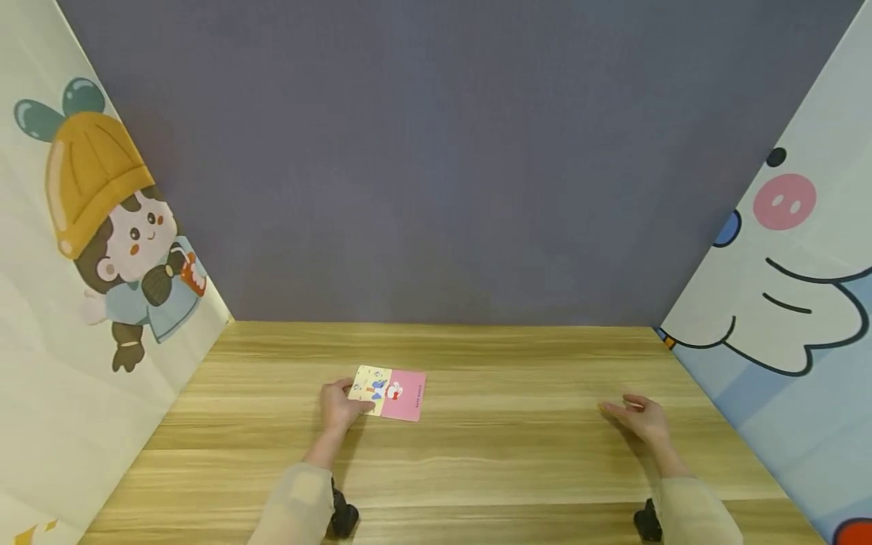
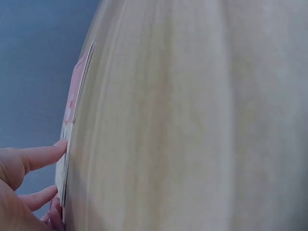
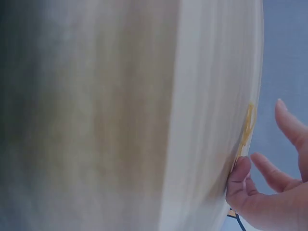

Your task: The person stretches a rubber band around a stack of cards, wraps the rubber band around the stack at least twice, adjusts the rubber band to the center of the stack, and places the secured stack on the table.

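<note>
A small thin booklet [image 1: 403, 393], half yellow and half pink with cartoon figures, lies at the middle left of the tabletop. My left hand [image 1: 338, 406] holds it by its yellow end, with the thumb over the printed face and fingers around the left edge. In the left wrist view the booklet [image 2: 76, 91] appears nearly edge-on, low over the wood. Off to the right, my right hand [image 1: 646, 422] hovers low, thumb apart from loosely bent fingers. A thin yellow looped strand [image 3: 248, 125] lies on the table in the right wrist view, its end right at those fingertips.
The wood-grain tabletop [image 1: 477, 469] runs back to a dark grey panel [image 1: 436, 166]. Side walls with cartoon prints rise at left [image 1: 41, 393] and right [image 1: 817, 409]. Black wrist mounts [image 1: 344, 518] sit under both sleeves.
</note>
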`<state>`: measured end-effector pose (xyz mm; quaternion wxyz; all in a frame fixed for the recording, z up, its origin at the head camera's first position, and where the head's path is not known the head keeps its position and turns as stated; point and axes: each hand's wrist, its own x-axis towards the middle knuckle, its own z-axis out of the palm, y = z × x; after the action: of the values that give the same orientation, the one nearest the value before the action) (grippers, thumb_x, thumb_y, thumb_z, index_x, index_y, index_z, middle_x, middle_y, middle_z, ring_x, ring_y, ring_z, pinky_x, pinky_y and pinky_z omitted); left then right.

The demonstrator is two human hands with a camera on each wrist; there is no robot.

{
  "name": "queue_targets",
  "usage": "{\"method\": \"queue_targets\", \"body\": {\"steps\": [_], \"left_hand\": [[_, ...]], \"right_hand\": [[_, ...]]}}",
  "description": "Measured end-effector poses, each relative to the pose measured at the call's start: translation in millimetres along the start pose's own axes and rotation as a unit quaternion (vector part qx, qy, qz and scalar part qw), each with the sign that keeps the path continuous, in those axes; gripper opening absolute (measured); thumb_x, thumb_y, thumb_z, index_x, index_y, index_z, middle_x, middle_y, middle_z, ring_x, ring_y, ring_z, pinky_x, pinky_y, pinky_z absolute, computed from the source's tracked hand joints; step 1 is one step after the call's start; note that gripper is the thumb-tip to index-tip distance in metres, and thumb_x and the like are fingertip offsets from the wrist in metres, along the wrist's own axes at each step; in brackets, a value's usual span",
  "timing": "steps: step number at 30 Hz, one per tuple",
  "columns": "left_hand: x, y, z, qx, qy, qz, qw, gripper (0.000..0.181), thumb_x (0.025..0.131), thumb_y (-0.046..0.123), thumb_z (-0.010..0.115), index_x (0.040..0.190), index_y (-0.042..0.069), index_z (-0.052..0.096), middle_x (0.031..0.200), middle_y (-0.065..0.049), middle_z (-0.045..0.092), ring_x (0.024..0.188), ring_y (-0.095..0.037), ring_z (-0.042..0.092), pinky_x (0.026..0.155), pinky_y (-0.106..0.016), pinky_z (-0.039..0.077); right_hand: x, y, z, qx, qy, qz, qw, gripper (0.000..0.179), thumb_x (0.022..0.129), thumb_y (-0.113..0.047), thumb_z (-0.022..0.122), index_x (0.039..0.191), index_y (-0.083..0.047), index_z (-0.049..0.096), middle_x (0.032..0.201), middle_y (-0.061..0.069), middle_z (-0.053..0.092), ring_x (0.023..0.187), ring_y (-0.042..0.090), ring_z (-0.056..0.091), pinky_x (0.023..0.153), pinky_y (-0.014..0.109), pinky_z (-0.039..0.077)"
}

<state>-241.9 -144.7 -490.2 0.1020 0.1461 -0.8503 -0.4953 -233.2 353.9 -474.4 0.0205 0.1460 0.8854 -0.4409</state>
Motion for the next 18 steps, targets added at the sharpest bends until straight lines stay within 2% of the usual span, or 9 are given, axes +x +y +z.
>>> {"method": "queue_targets", "body": {"steps": [5, 6, 9, 12, 13, 18], "left_hand": [[6.3, -0.1, 3.7, 0.039, 0.003, -0.02, 0.9991, 0.068, 0.049, 0.003, 0.082, 0.109, -0.013, 0.054, 0.108, -0.031, 0.046, 0.101, -0.042, 0.041, 0.092, -0.048, 0.035], [12.0, -7.9, 8.2, 0.048, 0.012, -0.012, 0.9987, 0.069, 0.047, 0.007, 0.084, 0.107, -0.011, 0.056, 0.105, -0.03, 0.047, 0.099, -0.04, 0.04, 0.091, -0.045, 0.036], [17.6, -9.8, 11.6, 0.076, 0.012, -0.025, 0.9968, 0.068, 0.046, 0.01, 0.085, 0.106, -0.008, 0.057, 0.102, -0.027, 0.047, 0.098, -0.039, 0.04, 0.089, -0.044, 0.037], [17.5, -5.2, 12.7, 0.087, 0.004, -0.042, 0.9953, 0.067, 0.046, 0.008, 0.084, 0.105, -0.009, 0.058, 0.1, -0.028, 0.047, 0.096, -0.039, 0.04, 0.087, -0.044, 0.038], [12.9, 4.2, 8.9, 0.088, -0.007, -0.058, 0.9943, 0.066, 0.047, 0.004, 0.083, 0.106, -0.01, 0.057, 0.102, -0.029, 0.047, 0.098, -0.04, 0.039, 0.088, -0.047, 0.037], [7.9, 13.2, 5.7, 0.092, -0.008, -0.064, 0.9936, 0.064, 0.047, 0.002, 0.08, 0.105, -0.011, 0.057, 0.098, -0.03, 0.046, 0.097, -0.041, 0.038, 0.084, -0.049, 0.038]], "right_hand": [[12.3, 9.0, 2.1, 0.026, -0.027, 0.018, 0.9991, 0.079, 0.081, -0.037, 0.061, 0.126, 0.019, 0.029, 0.13, 0.038, 0.025, 0.118, 0.047, 0.027, 0.097, 0.051, 0.031], [14.1, 10.5, 2.7, 0.03, -0.031, 0.021, 0.9988, 0.078, 0.081, -0.037, 0.061, 0.126, 0.019, 0.029, 0.13, 0.038, 0.024, 0.118, 0.047, 0.026, 0.098, 0.051, 0.03], [18.0, 14.8, 4.4, 0.025, -0.037, 0.018, 0.9988, 0.076, 0.081, -0.035, 0.061, 0.124, 0.02, 0.032, 0.127, 0.039, 0.028, 0.117, 0.048, 0.027, 0.097, 0.052, 0.03], [19.9, 19.4, 7.2, 0.003, -0.024, 0.005, 0.9997, 0.071, 0.08, -0.032, 0.063, 0.119, 0.021, 0.038, 0.121, 0.038, 0.038, 0.112, 0.049, 0.034, 0.093, 0.052, 0.035], [19.4, 19.6, 7.3, -0.005, -0.017, 0.001, 0.9998, 0.069, 0.079, -0.032, 0.064, 0.117, 0.021, 0.04, 0.118, 0.038, 0.041, 0.11, 0.05, 0.036, 0.092, 0.052, 0.036], [19.2, 20.8, 8.8, -0.024, 0.014, -0.005, 0.9996, 0.061, 0.076, -0.031, 0.066, 0.106, 0.019, 0.049, 0.107, 0.034, 0.05, 0.099, 0.047, 0.044, 0.085, 0.051, 0.04]]}}
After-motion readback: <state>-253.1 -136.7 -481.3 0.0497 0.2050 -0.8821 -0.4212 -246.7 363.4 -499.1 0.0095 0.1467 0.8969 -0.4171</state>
